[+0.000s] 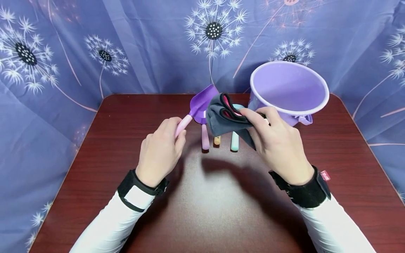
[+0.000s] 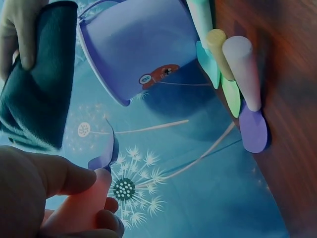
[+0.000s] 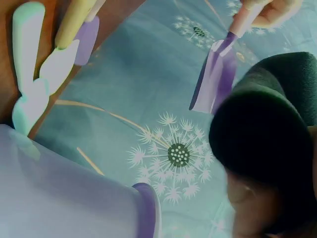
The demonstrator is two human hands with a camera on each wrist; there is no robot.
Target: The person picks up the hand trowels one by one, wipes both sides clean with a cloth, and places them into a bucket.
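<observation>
My left hand [image 1: 159, 151] grips the pink handle of a purple toy shovel [image 1: 202, 100], its scoop tilted up and away over the table. Folded in my right hand [image 1: 275, 140] is a dark grey cloth [image 1: 221, 117] with black edging and a pink inner side, pinched between thumb and fingers. In the right wrist view the cloth [image 3: 262, 124] fills the right side, with the shovel [image 3: 215, 74] beyond it. The left wrist view shows the left thumb over the pink handle [image 2: 81, 206], and the cloth [image 2: 42, 79] hangs at upper left.
A purple bucket [image 1: 289, 88] stands at the back right of the brown table [image 1: 110, 140]. Beneath the held things lie a purple tool with a lilac handle [image 1: 205, 137], a wooden-handled tool [image 1: 217, 140] and a mint-handled tool [image 1: 235, 141]. A blue dandelion-print curtain [image 1: 152, 45] hangs behind.
</observation>
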